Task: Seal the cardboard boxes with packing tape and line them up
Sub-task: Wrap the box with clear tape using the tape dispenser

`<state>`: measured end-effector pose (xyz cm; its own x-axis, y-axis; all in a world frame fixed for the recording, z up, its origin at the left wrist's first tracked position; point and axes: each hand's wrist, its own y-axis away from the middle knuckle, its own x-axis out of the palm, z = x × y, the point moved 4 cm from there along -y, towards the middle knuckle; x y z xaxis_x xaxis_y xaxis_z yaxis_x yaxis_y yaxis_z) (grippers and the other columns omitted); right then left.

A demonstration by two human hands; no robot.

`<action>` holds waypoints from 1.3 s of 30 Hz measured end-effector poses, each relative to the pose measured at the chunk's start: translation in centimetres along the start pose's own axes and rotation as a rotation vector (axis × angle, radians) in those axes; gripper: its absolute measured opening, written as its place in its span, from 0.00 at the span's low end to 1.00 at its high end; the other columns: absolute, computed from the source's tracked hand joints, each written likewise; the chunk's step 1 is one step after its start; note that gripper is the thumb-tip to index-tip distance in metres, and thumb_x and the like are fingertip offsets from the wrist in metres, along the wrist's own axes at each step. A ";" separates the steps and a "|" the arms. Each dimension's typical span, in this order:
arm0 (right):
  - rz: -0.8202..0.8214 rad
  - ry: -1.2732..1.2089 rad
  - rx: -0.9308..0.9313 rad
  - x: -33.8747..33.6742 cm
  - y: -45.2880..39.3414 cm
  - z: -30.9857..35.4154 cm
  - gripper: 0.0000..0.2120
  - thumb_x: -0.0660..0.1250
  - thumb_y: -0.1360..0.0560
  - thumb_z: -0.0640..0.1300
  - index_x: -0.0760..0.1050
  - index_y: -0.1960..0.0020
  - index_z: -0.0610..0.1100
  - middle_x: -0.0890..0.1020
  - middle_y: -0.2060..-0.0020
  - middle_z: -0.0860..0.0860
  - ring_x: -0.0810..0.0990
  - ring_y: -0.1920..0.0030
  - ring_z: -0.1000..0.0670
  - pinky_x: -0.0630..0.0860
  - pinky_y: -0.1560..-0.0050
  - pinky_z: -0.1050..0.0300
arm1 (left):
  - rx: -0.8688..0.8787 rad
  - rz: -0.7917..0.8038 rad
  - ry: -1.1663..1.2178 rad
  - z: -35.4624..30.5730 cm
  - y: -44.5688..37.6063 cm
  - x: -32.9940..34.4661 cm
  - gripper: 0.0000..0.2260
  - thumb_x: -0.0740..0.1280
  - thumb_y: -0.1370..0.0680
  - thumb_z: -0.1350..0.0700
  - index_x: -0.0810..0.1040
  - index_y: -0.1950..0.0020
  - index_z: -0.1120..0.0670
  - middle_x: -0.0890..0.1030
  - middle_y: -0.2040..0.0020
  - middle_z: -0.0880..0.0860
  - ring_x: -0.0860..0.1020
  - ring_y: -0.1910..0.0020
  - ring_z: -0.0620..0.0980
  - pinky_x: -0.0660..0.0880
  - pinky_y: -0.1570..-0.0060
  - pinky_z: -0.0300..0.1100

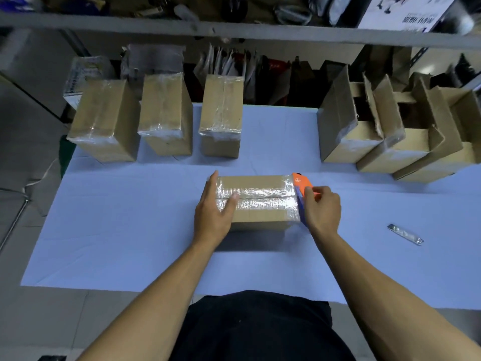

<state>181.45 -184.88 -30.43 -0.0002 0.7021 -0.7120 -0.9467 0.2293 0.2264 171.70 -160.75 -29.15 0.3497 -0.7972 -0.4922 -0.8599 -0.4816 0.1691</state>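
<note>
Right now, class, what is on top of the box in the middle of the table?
Clear tape runs along the top of the box. The left hand rests flat on its left end. Whatever is inside is hidden by the closed flaps.

Most of the orange tape dispenser (299, 184) is covered by the right hand (322, 209), and its roll cannot be made out. The left end of the box (256, 201) is hidden beneath the left hand (214, 212). The open boxes (421, 131) are cut off by the right edge. The shelf (234, 29) contents are blurred. The small metal object (405, 234) on the counter (130, 230) cannot be identified.
</note>
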 end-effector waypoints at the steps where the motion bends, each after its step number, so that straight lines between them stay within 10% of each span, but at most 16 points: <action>1: 0.015 0.145 -0.024 0.1 -0.3 -1.0 0.17 0.65 0.23 0.55 0.78 0.45 0.42 0.80 0.53 0.43 0.79 0.51 0.40 0.73 0.55 0.52 | 0.002 0.001 -0.003 0.1 -0.1 0.0 0.30 0.66 0.20 0.47 0.58 0.21 0.46 0.66 0.24 0.46 0.65 0.26 0.46 0.64 0.30 0.39; 10: 0.164 0.229 -0.252 -0.5 0.5 -0.1 0.34 0.63 0.28 0.33 0.66 0.27 0.58 0.78 0.49 0.49 0.73 0.56 0.47 0.68 0.56 0.56 | -0.016 0.036 -0.001 0.4 -0.3 -0.1 0.31 0.67 0.21 0.47 0.58 0.21 0.46 0.66 0.24 0.47 0.65 0.26 0.47 0.64 0.32 0.38; 13: 0.184 0.183 -0.163 -1.7 0.5 1.0 0.20 0.60 0.25 0.34 0.68 0.33 0.42 0.79 0.46 0.42 0.71 0.55 0.44 0.66 0.57 0.54 | -0.015 0.043 -0.011 0.3 -0.2 -0.3 0.31 0.67 0.20 0.48 0.58 0.21 0.47 0.66 0.24 0.48 0.66 0.27 0.48 0.62 0.36 0.33; 20: 0.070 -0.113 -0.240 -6.8 2.2 6.1 0.10 0.67 0.29 0.54 0.72 0.54 0.49 0.79 0.61 0.52 0.77 0.58 0.46 0.71 0.61 0.52 | -0.053 0.112 0.009 -0.4 -0.7 -0.4 0.31 0.67 0.20 0.48 0.57 0.21 0.46 0.65 0.23 0.49 0.65 0.26 0.50 0.62 0.35 0.35; 34: 0.434 0.271 -0.786 -3.8 6.1 13.1 0.20 0.72 0.33 0.57 0.72 0.45 0.50 0.80 0.56 0.53 0.78 0.58 0.47 0.74 0.59 0.54 | -0.100 0.368 0.060 -0.8 -2.0 -0.4 0.19 0.61 0.20 0.39 0.72 0.32 0.43 0.79 0.36 0.49 0.77 0.36 0.51 0.72 0.43 0.43; 37: 0.451 0.270 -0.807 -3.8 5.4 13.5 0.23 0.65 0.35 0.59 0.71 0.45 0.49 0.80 0.56 0.51 0.78 0.58 0.46 0.74 0.58 0.51 | -0.143 0.146 0.164 -0.5 -2.3 -2.6 0.19 0.56 0.18 0.40 0.75 0.31 0.45 0.78 0.34 0.49 0.76 0.35 0.49 0.71 0.34 0.49; 39: 0.455 0.275 -0.833 -3.8 5.3 13.7 0.24 0.64 0.36 0.60 0.71 0.45 0.49 0.80 0.56 0.52 0.77 0.58 0.47 0.73 0.58 0.52 | -0.142 -0.085 0.210 -1.3 -1.7 -4.4 0.16 0.56 0.16 0.47 0.81 0.46 0.51 0.83 0.45 0.53 0.81 0.48 0.50 0.77 0.44 0.47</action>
<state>180.88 -177.06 -17.42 -0.3953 0.4007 -0.8265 -0.7619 -0.6457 0.0514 172.16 -156.89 -26.13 0.5004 -0.8029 -0.3239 -0.7686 -0.5842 0.2607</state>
